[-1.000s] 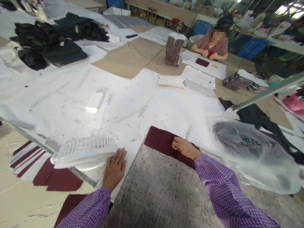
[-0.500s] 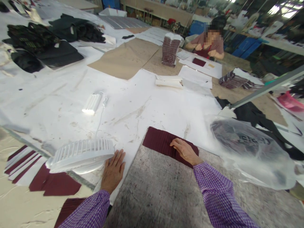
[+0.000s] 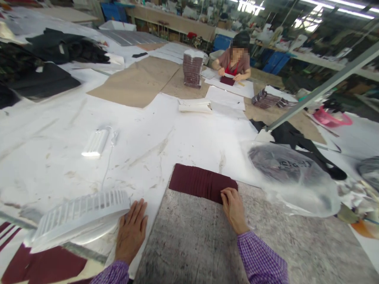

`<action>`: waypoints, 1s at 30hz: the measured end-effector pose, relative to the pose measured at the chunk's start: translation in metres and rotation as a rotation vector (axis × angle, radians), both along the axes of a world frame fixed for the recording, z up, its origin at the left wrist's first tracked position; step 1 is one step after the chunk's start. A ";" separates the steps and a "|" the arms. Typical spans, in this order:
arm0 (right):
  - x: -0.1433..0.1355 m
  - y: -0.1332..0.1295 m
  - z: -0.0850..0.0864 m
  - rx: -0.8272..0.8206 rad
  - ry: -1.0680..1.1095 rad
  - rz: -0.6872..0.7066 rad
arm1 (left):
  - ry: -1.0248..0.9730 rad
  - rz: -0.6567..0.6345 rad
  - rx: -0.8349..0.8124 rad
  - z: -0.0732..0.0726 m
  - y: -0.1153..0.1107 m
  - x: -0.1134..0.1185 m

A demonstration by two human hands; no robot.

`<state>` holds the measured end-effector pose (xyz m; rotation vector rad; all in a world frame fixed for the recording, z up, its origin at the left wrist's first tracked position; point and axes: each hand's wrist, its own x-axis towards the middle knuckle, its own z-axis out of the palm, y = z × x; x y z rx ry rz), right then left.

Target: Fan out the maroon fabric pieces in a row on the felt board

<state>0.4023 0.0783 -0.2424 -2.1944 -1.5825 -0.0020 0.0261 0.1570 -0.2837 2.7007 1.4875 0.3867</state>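
A row of overlapping maroon fabric pieces (image 3: 195, 179) lies along the far edge of a grey, stained board (image 3: 183, 232). At the right end of that row, my right hand (image 3: 233, 207) has its thumb and fingers pinched together on the near edge of the fabric. My left hand (image 3: 132, 228) rests flat, palm down and fingers stretched, on the white table covering left of the board. Its fingertips are beside a white slatted plastic object (image 3: 79, 215), which looks like a fan cover. Nothing shows in the left hand.
A clear plastic bag (image 3: 293, 177) lies to the right, near a slanting metal bar (image 3: 319, 90). A white lamp-like block (image 3: 96, 142) with a cord sits on the left. Farther off stand a fabric stack (image 3: 192, 71) and a co-worker (image 3: 233, 63) handling maroon fabric.
My right hand has moved from the top of the maroon fabric to its right end and near edge. The left hand stays flat. The camera view has turned to the right.
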 end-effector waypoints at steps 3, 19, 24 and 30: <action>-0.003 -0.017 0.000 -0.032 -0.018 -0.032 | -0.016 -0.008 0.006 -0.002 0.000 0.000; 0.007 -0.005 -0.012 -0.082 -0.061 -0.126 | 0.005 -0.022 0.005 -0.004 0.000 -0.002; 0.036 0.009 -0.018 -0.086 -0.014 0.019 | 0.008 -0.018 0.013 -0.004 0.000 -0.002; 0.058 0.044 -0.020 -0.114 0.006 0.055 | 0.020 -0.025 0.011 -0.003 0.001 -0.002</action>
